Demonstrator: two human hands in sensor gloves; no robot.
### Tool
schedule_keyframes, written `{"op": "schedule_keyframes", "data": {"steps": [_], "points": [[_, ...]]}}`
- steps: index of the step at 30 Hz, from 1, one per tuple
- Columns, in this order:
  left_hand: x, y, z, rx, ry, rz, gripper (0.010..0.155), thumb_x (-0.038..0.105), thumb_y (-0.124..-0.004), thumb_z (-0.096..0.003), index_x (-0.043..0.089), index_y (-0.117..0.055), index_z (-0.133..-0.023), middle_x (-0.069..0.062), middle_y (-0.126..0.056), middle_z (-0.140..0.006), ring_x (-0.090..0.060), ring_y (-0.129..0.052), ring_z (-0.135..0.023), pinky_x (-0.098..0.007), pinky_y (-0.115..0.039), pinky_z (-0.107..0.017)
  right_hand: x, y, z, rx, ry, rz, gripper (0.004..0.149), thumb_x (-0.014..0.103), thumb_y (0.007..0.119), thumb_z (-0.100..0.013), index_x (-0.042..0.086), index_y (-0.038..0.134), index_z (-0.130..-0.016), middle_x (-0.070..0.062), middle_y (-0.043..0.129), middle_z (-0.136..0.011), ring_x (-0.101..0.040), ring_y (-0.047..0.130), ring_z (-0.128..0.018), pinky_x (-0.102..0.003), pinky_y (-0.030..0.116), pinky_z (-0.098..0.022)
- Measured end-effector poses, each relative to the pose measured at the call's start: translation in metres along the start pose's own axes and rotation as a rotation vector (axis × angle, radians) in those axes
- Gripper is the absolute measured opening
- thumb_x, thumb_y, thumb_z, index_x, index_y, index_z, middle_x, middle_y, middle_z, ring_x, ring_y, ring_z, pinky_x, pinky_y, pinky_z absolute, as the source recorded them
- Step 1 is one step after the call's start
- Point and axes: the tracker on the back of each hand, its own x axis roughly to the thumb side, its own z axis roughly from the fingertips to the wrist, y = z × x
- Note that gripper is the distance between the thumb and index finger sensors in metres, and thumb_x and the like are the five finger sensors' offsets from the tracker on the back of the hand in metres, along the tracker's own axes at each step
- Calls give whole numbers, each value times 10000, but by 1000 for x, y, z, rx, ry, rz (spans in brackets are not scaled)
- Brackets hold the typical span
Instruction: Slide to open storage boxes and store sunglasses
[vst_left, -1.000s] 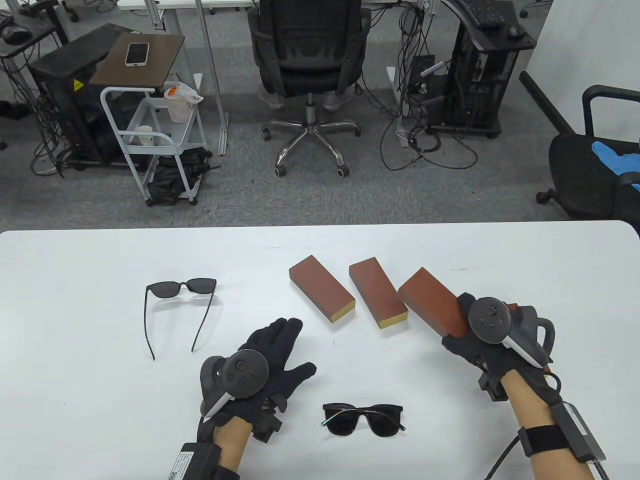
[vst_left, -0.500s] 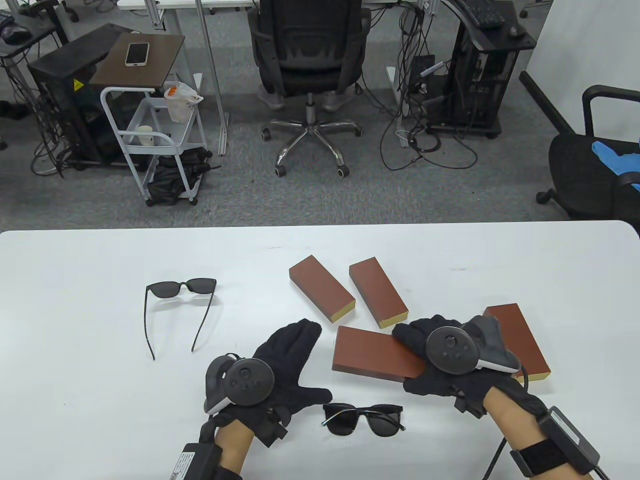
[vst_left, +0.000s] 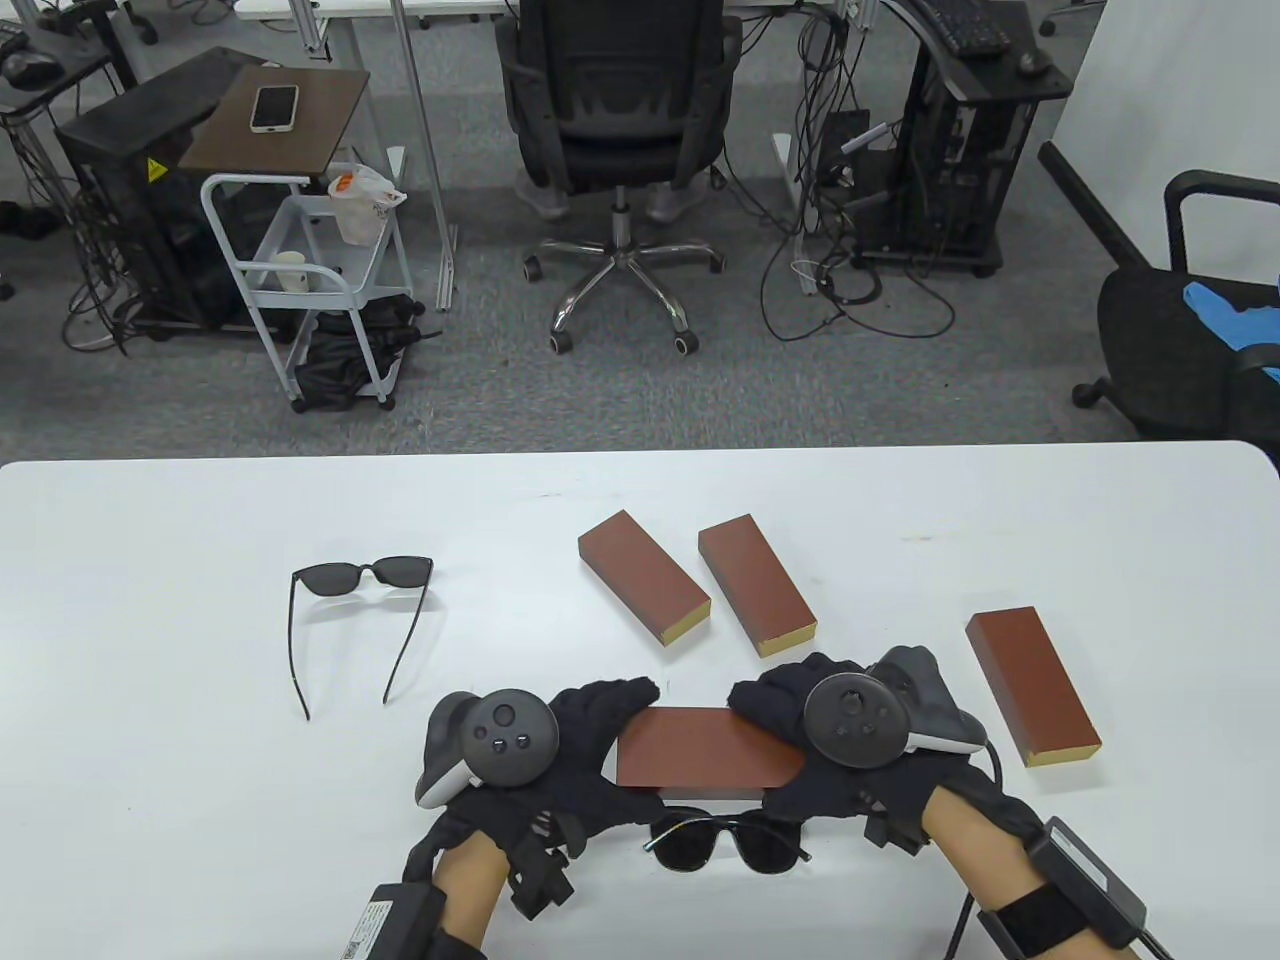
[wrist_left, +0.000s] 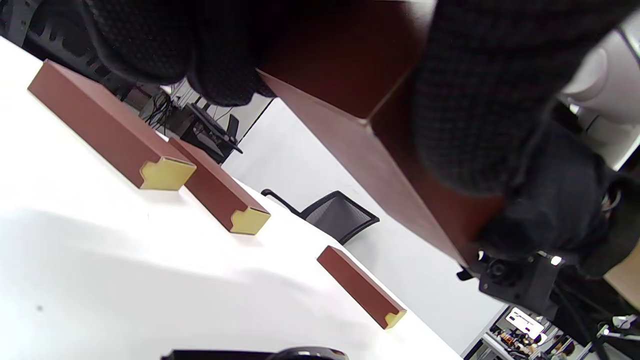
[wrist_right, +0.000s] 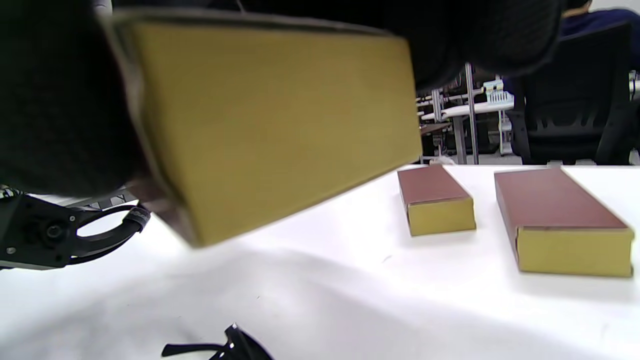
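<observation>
Nearest, folded dark sunglasses (vst_left: 727, 838) were seen at the table's front edge, partly under the held box (vst_left: 705, 752). That box was lifted off the table (vst_left: 150, 620) and gripped at both ends: the left hand (vst_left: 560, 745) was curled round its left end, the right hand (vst_left: 800, 740) round its right end, where the yellow inner end showed. Opening was judged to be the step in hand; the sleeve would next need sliding off the tray by pulling the hands apart. Farther off, three closed boxes (vst_left: 643, 575) and open-armed sunglasses (vst_left: 362, 574) were left lying untouched.
</observation>
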Motion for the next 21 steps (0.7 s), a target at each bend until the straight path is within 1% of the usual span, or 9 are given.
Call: {"op": "schedule_keyframes", "data": {"steps": [4,6,10,11,15,18,21], "points": [[-4,2,0,10,15,11,956,523,-1028,-275,225,-584,-1068,-101,-682,-1056,-344,-794,-894,-559,-737,-632,-11,10,7,-65,26,-86,913,579,968,-173,243,581,-928,-134,655,-953,-364,719,-762,-523,682,-596],[-7,4,2,19,23,16,954,522,-1023,-279,224,-581,-1070,-94,-682,-1061,-341,-794,-902,-553,-742,-634,-19,16,12,-92,50,-131,931,584,961,-177,242,551,-940,-138,587,-998,-386,669,-818,-536,648,-626],[-11,6,3,32,28,33,953,506,-1027,-277,226,-583,-1072,-94,-683,-1066,-342,-795,-911,-552,-743,-638,-36,30,23,-130,96,-259,938,567,960,-192,252,510,-952,-128,547,-1024,-406,625,-876,-541,642,-631],[-11,6,3,32,28,33,955,508,-1027,-275,226,-583,-1073,-93,-686,-1066,-340,-798,-912,-551,-745,-640,-39,32,26,-144,99,-303,924,552,960,-212,255,500,-956,-120,540,-1034,-408,615,-893,-545,644,-630],[-11,2,2,29,25,41,954,519,-1023,-277,230,-583,-1072,-90,-689,-1065,-334,-804,-912,-547,-749,-639,-45,37,31,-165,112,-432,906,501,979,-218,270,504,-954,-108,569,-1033,-387,641,-910,-546,667,-623],[-13,1,2,25,29,45,958,525,-1027,-273,245,-581,-1074,-84,-685,-1069,-328,-801,-914,-549,-743,-642,-48,40,32,-201,120,-458,895,477,1003,-198,275,545,-940,-98,652,-990,-348,708,-880,-526,697,-603],[-15,-1,2,18,35,26,961,528,-1032,-268,259,-581,-1074,-72,-683,-1074,-319,-802,-921,-555,-741,-643,-47,40,32,-194,129,-454,904,466,1019,-178,276,558,-932,-93,668,-973,-338,725,-859,-517,701,-601]]}}
